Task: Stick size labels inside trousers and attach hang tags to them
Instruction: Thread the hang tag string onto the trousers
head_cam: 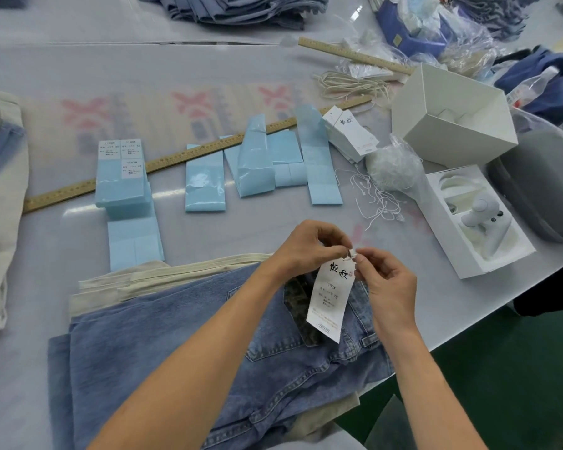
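Above jeans (208, 336) near table edge (468, 326), both hands' fingers (345, 246) pinching hang tag (329, 300) top (string apparently).

Blue denim trousers (182, 345); white hang tag (330, 300), black print; pale-blue label sheets (205, 177); patch (301, 306) possibly camouflage.

The small printed lines on the white paper hang tag (329, 298) are too fine to read; its top edge is hidden behind the pinching fingertips of the left hand (309, 246) and right hand (384, 280); the blue denim trousers (182, 345) run off the bottom edge; the forearms cover part of them.
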Demonstrator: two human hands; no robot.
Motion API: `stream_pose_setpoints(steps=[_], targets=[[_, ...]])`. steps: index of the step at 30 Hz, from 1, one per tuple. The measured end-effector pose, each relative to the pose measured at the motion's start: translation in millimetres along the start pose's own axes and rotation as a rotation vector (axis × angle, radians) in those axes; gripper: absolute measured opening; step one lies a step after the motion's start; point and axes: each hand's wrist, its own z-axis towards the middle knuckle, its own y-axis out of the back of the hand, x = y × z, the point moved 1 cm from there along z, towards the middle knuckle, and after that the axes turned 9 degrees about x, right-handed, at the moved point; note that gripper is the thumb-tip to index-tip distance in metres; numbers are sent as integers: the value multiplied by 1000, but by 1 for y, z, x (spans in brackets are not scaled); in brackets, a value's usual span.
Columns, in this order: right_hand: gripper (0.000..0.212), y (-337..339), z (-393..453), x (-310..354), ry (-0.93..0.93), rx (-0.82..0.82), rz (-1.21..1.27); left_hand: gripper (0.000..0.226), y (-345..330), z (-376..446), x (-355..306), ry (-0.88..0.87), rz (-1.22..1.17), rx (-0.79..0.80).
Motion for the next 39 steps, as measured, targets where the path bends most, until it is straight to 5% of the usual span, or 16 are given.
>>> stream_pose_setpoints(steps=[24, 30, 39], targets=[[18, -11, 0, -5, -14, 13, 34, 30, -1, -2, 12, -52, -68, 66], [12, -13, 1, -3, -182, 65, 437, 26, -5, -3, 12, -47, -13, -74], [13, -8, -1, 0, -127, 103, 273, 25, -5, -6, 23, -27, -22, -26]])
